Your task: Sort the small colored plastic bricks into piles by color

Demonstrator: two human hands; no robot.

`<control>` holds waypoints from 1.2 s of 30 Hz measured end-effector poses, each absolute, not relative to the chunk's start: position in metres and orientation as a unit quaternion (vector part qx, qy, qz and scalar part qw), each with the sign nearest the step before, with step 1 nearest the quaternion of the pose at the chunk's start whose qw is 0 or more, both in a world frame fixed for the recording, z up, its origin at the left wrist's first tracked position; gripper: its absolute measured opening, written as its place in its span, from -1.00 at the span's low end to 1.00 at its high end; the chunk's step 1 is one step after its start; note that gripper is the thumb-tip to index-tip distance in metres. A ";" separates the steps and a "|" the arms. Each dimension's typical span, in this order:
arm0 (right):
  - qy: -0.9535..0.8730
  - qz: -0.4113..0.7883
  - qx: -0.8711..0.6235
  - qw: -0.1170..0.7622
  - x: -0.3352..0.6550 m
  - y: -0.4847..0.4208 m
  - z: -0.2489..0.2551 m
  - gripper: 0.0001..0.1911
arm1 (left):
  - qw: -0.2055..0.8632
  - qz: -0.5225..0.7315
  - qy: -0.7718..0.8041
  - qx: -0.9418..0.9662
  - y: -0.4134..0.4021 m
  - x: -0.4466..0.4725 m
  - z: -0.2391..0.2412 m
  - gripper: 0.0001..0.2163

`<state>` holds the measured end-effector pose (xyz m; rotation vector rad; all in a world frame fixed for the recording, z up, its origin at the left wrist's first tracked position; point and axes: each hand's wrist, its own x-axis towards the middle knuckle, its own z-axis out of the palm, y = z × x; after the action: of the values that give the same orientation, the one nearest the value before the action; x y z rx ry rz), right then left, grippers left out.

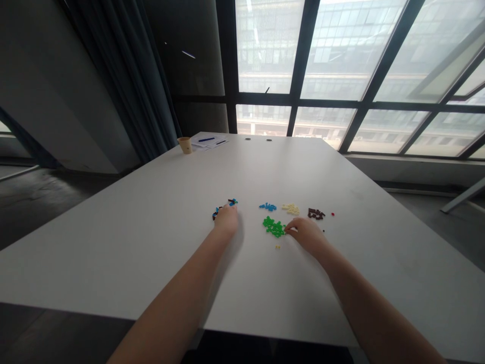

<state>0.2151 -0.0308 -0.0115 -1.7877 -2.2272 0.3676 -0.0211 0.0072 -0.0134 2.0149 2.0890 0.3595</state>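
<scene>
Small coloured pieces lie in sorted heaps on a white table. My left hand rests over a mixed heap of blue and dark pieces, fingers curled down onto it. My right hand is closed in a pinch at the right edge of the green heap. Beyond these lie a blue heap, a cream heap and a dark brown heap. A single red piece sits to the right, and a tiny cream piece lies near me.
At the table's far left corner stand a tan cup and papers with a blue pen. Two round holes sit near the far edge. Large windows fill the back wall, with a dark curtain at the left.
</scene>
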 end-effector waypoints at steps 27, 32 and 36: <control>-0.748 0.151 -0.627 0.156 0.232 -0.031 0.000 -0.83 | 0.043 0.055 0.756 0.651 0.016 -0.032 -0.010 -0.71; -0.747 0.154 -0.627 0.156 0.233 -0.031 0.000 -0.83 | 0.044 0.040 0.782 0.620 0.017 -0.033 -0.011 -0.71; -0.751 0.152 -0.624 0.155 0.232 -0.031 0.001 -0.83 | 0.044 0.030 0.786 0.616 0.018 -0.035 -0.011 -0.73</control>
<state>0.2319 -0.0313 0.0012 -1.7886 -2.1508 0.4367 -0.0352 0.0181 -0.0113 1.8829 2.4028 0.0916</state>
